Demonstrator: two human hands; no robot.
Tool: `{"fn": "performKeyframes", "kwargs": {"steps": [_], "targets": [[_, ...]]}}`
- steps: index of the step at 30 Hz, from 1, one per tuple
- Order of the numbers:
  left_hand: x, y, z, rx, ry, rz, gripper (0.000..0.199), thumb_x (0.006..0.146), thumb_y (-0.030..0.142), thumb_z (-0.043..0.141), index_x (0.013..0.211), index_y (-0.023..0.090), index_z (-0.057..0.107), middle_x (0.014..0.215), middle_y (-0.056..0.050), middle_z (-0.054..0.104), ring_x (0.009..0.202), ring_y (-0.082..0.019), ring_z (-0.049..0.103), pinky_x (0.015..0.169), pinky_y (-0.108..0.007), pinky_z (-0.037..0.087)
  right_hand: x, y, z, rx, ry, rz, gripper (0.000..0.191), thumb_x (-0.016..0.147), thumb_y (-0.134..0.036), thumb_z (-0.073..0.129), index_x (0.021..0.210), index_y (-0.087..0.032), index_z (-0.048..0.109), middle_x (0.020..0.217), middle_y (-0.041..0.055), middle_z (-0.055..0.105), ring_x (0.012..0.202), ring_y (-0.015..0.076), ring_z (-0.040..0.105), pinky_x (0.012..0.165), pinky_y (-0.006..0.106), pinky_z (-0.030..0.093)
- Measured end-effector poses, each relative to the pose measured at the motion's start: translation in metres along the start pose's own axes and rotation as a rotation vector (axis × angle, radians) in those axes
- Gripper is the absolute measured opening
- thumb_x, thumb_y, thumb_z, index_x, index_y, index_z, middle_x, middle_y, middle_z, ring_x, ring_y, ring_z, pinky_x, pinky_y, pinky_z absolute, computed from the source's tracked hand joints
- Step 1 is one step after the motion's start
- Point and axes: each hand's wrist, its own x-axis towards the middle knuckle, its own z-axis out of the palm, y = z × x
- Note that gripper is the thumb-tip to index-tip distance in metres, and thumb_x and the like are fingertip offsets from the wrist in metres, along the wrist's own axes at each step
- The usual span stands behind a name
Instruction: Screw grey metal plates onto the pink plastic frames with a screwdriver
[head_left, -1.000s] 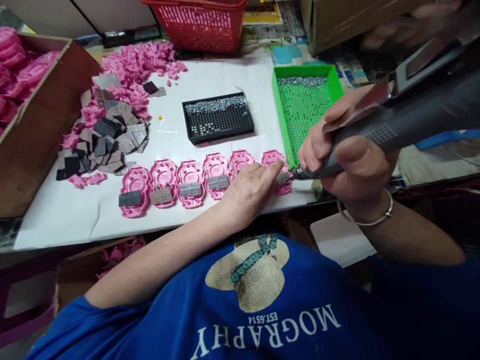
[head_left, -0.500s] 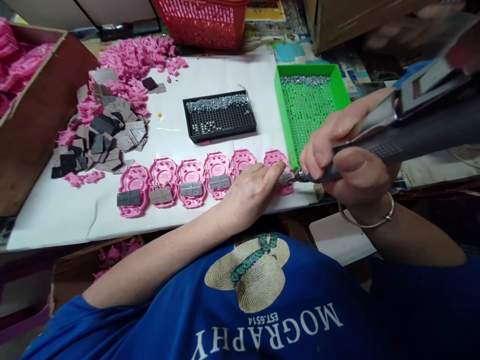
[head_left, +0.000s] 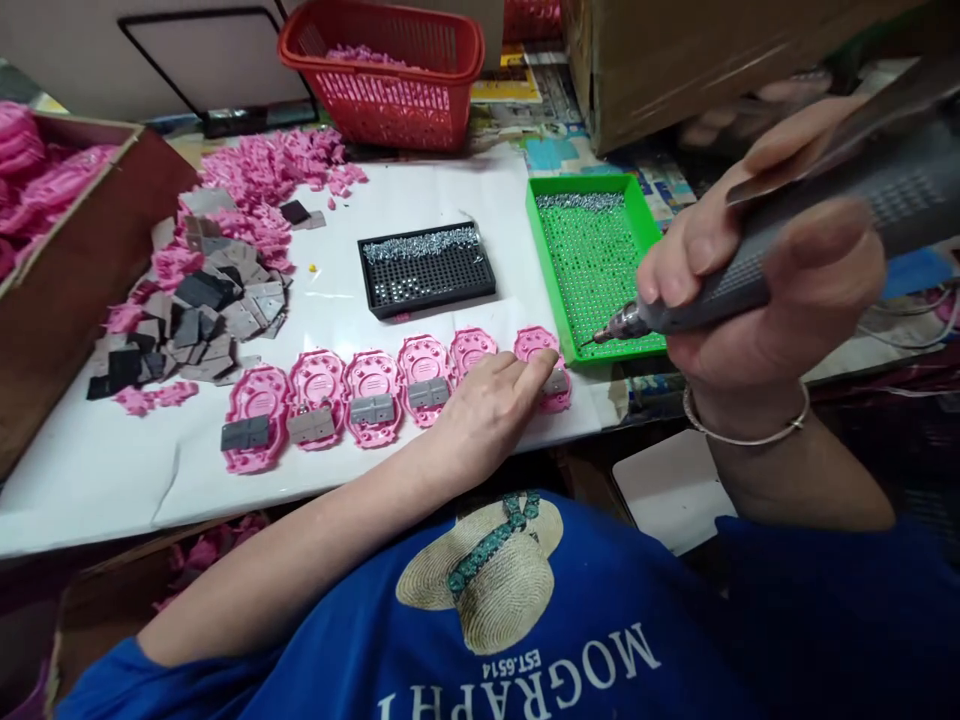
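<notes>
Wrapped in my right hand (head_left: 780, 250) is a dark electric screwdriver (head_left: 720, 280), its bit pointing down over the near left corner of the green screw tray (head_left: 574, 335). My left hand (head_left: 491, 405) rests on the row of pink plastic shells (head_left: 375, 385), fingers curled and index finger reaching to the rightmost shell (head_left: 534, 342). That fingertip presses by a small grey plate (head_left: 556, 381) lying on the shell. Several shells to the left also carry grey plates (head_left: 312, 427). Part of the row is hidden under my left hand.
A black perforated tray (head_left: 431, 285) with loose screws stands mid-table. Heaped grey plates (head_left: 202, 310) and pink parts (head_left: 270, 165) lie at left, beside a brown box (head_left: 97, 230). Behind are a red basket (head_left: 390, 95) and a large carton (head_left: 645, 70).
The screwdriver bit has left the rightmost shell and is now over the green tray's corner. My left hand stays by that shell. The camera view has tilted up slightly.
</notes>
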Motion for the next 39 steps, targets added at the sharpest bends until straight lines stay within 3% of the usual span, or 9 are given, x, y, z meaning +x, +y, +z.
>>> {"fn": "performKeyframes", "kwargs": {"steps": [5,8,11,17,27,33,39], "targets": [[0.003,0.002,-0.009,-0.055,-0.079,0.001,0.015,0.097,0.009,0.044,0.104,0.011,0.057,0.086,-0.008,0.067,0.079,-0.018,0.057,0.075,-0.032,0.048,0.004,0.013,-0.011,-0.039,0.019,0.033,0.029,0.068,-0.049,0.076,0.088,-0.034,0.062,0.080,-0.0019,0.060,0.046,0.0139,0.045,0.044,0.035,0.035],[0.005,0.003,-0.011,-0.056,-0.088,0.010,0.020,0.098,0.009,0.041,0.096,0.011,0.061,0.092,-0.012,0.069,0.083,-0.020,0.058,0.076,-0.034,0.049,-0.001,0.018,-0.012,0.000,-0.009,0.096,0.023,0.067,-0.045,0.076,0.085,-0.034,0.066,0.067,-0.0025,0.055,0.044,0.0143,0.043,0.041,0.034,0.033],[0.005,0.003,-0.013,-0.060,-0.077,0.015,0.025,0.099,0.009,0.038,0.092,0.011,0.063,0.095,-0.013,0.070,0.084,-0.021,0.059,0.075,-0.034,0.050,-0.006,0.022,-0.010,0.010,-0.024,0.119,0.028,0.066,-0.048,0.077,0.088,-0.037,0.064,0.071,-0.0030,0.057,0.045,0.0143,0.046,0.042,0.034,0.035],[0.005,0.004,-0.013,-0.066,-0.072,0.011,0.025,0.099,0.010,0.040,0.091,0.010,0.064,0.098,-0.014,0.070,0.085,-0.021,0.060,0.075,-0.035,0.051,-0.008,0.026,-0.009,0.000,-0.028,0.105,0.032,0.067,-0.053,0.077,0.088,-0.037,0.059,0.084,-0.0032,0.062,0.048,0.0133,0.049,0.046,0.034,0.037],[0.004,0.003,-0.011,-0.048,-0.096,-0.001,0.026,0.099,0.012,0.040,0.091,0.011,0.065,0.094,-0.013,0.069,0.085,-0.021,0.058,0.075,-0.034,0.049,-0.010,0.024,-0.009,0.043,-0.038,0.146,0.028,0.065,-0.045,0.080,0.084,-0.033,0.064,0.062,-0.0046,0.053,0.043,0.0119,0.042,0.041,0.031,0.034],[0.003,0.002,-0.009,-0.046,-0.089,-0.002,0.024,0.098,0.011,0.042,0.089,0.011,0.065,0.094,-0.012,0.069,0.084,-0.021,0.057,0.076,-0.034,0.048,-0.011,0.027,-0.010,-0.011,-0.040,0.159,0.034,0.065,-0.052,0.078,0.091,-0.035,0.064,0.067,-0.0033,0.059,0.046,0.0131,0.045,0.043,0.032,0.037],[0.002,0.002,-0.008,-0.046,-0.103,-0.003,0.022,0.098,0.012,0.044,0.088,0.012,0.064,0.095,-0.012,0.069,0.085,-0.020,0.057,0.077,-0.034,0.048,-0.012,0.032,-0.011,-0.058,-0.050,0.105,0.034,0.066,-0.056,0.076,0.088,-0.035,0.061,0.059,-0.0043,0.055,0.043,0.0136,0.044,0.043,0.032,0.035]]}}
